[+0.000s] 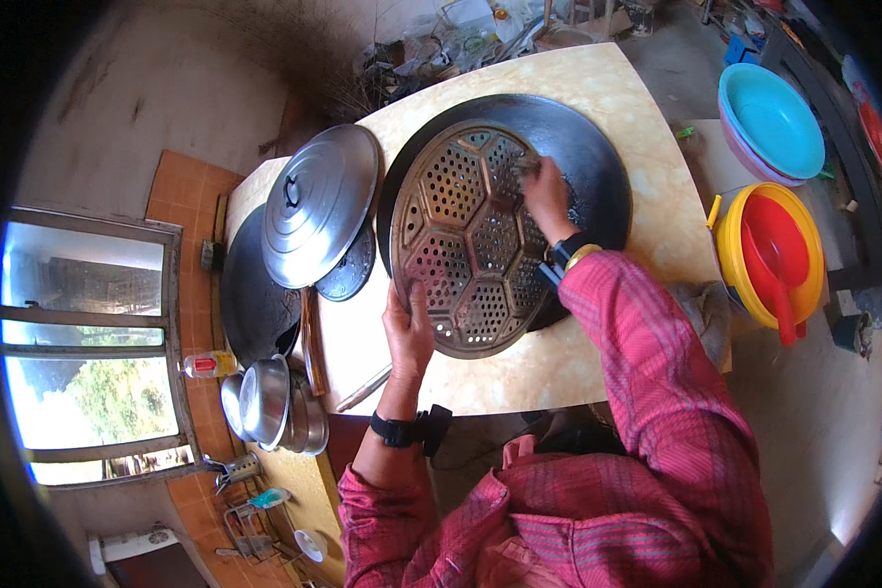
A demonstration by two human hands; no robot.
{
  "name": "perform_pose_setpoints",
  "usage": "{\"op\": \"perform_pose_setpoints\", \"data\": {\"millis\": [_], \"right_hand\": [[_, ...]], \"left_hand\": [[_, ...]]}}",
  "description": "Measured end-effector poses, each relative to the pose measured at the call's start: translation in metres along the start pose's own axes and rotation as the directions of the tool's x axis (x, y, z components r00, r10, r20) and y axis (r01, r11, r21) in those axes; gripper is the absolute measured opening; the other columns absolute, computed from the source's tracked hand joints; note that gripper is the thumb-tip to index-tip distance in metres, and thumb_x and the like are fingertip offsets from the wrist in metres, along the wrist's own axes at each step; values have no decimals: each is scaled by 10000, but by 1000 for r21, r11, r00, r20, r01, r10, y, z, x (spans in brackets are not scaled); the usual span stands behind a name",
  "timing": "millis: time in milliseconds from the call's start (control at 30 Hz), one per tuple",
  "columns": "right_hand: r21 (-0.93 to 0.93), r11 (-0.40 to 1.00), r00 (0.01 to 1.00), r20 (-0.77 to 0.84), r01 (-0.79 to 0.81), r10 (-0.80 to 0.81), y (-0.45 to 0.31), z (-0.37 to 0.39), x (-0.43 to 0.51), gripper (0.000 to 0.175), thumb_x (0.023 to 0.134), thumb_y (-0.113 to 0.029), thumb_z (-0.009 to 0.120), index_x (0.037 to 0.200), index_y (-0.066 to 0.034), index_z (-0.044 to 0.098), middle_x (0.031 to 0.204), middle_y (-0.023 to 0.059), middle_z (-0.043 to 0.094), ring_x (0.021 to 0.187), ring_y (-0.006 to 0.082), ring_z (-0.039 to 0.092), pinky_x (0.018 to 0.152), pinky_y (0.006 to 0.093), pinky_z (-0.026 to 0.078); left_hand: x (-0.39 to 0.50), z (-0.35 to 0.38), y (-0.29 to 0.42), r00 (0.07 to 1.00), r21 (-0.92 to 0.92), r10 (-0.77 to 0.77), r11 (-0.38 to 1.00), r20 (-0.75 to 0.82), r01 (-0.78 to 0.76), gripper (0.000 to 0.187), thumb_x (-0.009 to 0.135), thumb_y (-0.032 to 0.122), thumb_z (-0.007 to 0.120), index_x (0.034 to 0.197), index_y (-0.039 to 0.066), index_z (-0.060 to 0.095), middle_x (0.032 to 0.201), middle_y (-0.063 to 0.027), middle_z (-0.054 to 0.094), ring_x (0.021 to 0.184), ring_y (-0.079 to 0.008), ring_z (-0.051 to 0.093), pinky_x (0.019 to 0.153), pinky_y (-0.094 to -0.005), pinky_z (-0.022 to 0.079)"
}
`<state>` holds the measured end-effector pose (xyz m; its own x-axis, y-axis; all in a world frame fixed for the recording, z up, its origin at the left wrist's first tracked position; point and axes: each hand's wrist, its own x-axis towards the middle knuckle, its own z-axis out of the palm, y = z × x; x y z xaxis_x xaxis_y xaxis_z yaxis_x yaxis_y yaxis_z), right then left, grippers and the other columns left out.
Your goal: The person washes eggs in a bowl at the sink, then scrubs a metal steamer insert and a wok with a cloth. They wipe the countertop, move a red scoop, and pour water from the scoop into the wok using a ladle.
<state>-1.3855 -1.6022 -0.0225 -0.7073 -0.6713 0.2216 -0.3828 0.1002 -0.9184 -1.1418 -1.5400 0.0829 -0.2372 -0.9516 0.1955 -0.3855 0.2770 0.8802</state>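
Observation:
A round perforated metal steamer rack (478, 239) is held tilted over a large dark wok (595, 162) set in the stone-like counter. My left hand (411, 327) grips the rack by its lower left rim, thumb on the upper face. With my right hand (545, 192) I press a small scrubber (527, 163) on the rack's upper right part; the hand is slightly blurred, and the scrubber is partly hidden by the fingers. Beads of water show in the wok beside the right hand.
Left of the rack, a metal lid (320, 206) leans over a second wok (253, 294). Steel bowls (264, 403) stand below it. A knife-like tool (365, 389) lies at the counter's near edge. At right are a yellow bucket (814, 257) with a red dipper (775, 242) and a blue basin (772, 121).

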Motion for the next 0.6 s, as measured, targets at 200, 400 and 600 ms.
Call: {"op": "perform_pose_setpoints", "data": {"millis": [200,400,600], "right_hand": [[332,791,765,239,514,-598,-83,-3,-60,250,765,16,508,1014,0,507,974,180,518,899,347,539,772,391,453],[101,891,718,556,443,-420,-41,-50,-105,172,841,-66,434,944,11,547,944,184,514,862,335,536,760,393,447],[-43,996,876,475,-74,86,5,-108,-112,161,848,-119,510,950,0,543,930,145,549,793,226,570,667,316,485]], "left_hand": [[4,10,2,998,-21,48,999,-35,-49,197,917,127,465,1033,-24,517,857,-56,597,804,-94,506,707,-249,430],[26,-14,-6,878,460,475,792,-51,-402,165,886,85,484,1021,-3,521,729,-174,609,621,-305,609,529,-345,464],[87,-22,-18,909,-349,64,910,-413,-223,223,907,163,463,1001,-37,496,854,-115,597,724,-186,577,663,-306,480]]}}
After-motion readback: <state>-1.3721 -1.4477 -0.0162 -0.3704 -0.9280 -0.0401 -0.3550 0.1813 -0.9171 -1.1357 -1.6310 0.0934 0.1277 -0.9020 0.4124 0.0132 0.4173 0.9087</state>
